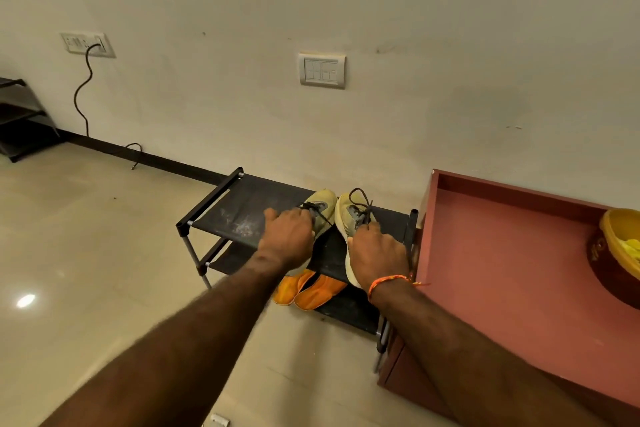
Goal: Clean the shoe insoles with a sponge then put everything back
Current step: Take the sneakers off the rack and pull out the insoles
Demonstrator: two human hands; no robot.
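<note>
Two pale yellow-green sneakers with dark laces stand side by side on the top shelf of a black shoe rack [228, 215] against the wall. My left hand [289, 236] is closed over the heel and opening of the left shoe [322, 206]. My right hand [375, 253] grips the right shoe [349, 210] at its opening, covering the rear half. The insoles are hidden inside the shoes. No sponge shows in this view.
Orange slippers [311, 289] lie on the rack's lower shelf. A reddish-brown cabinet [502, 253] stands right of the rack, with a yellow bowl [620, 239] on it. A wall switch plate [322, 70], a cable [83, 94] and a second dark rack [20, 121] lie left.
</note>
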